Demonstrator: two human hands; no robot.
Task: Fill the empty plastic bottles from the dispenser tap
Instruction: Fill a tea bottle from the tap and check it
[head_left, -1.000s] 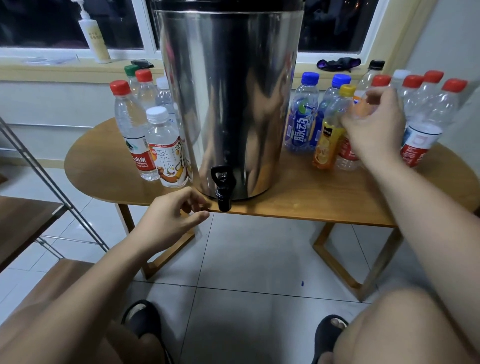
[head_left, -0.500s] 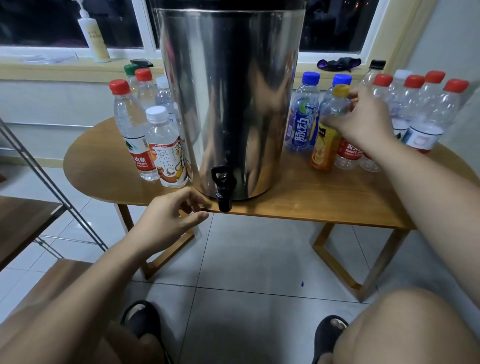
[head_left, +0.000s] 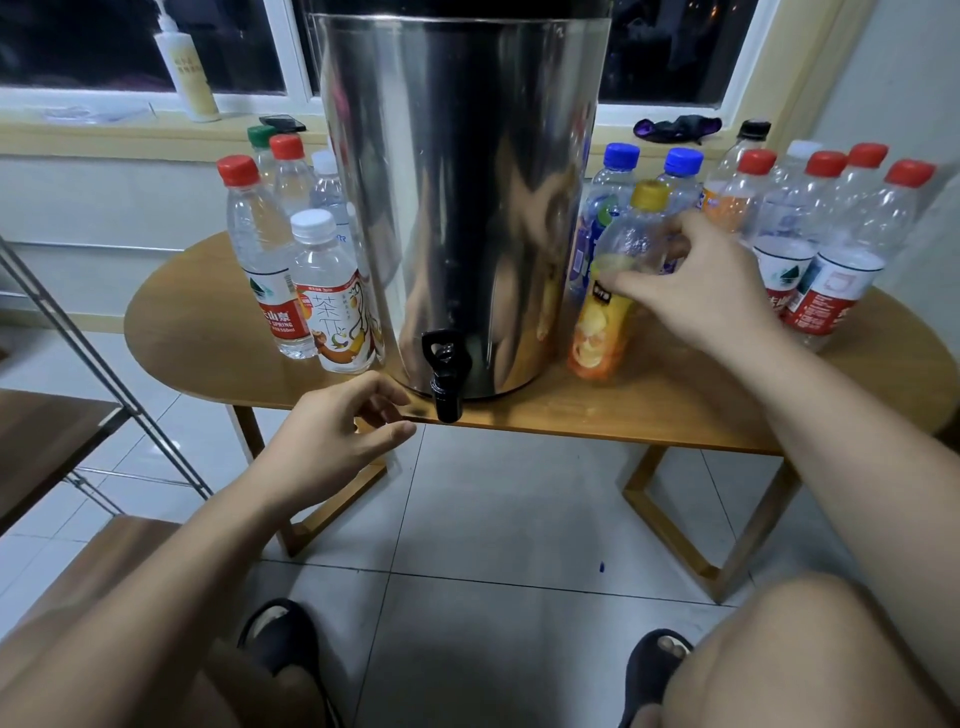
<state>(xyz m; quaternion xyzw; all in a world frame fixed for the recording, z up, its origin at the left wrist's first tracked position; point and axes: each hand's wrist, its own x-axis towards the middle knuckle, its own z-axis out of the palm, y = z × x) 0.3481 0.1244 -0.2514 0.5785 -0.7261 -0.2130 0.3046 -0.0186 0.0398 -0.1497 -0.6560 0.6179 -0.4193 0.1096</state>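
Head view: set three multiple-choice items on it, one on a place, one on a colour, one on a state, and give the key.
1. Where does the black tap sit?
A) low on the steel dispenser, over the table's front edge
B) on the dispenser's lid
C) on the windowsill

2. What colour is the cap of the orange-labelled bottle that the right hand grips?
A) green
B) white
C) yellow

3. What is the left hand doing?
A) holding a bottle under the tap
B) holding nothing, fingers loosely curled beside the tap
C) pressing the tap lever down

Key: 1 A, the tap juts out at the dispenser's foot by the table edge; 2 C, a yellow cap tops the gripped bottle; 3 B, nothing lies in that hand.
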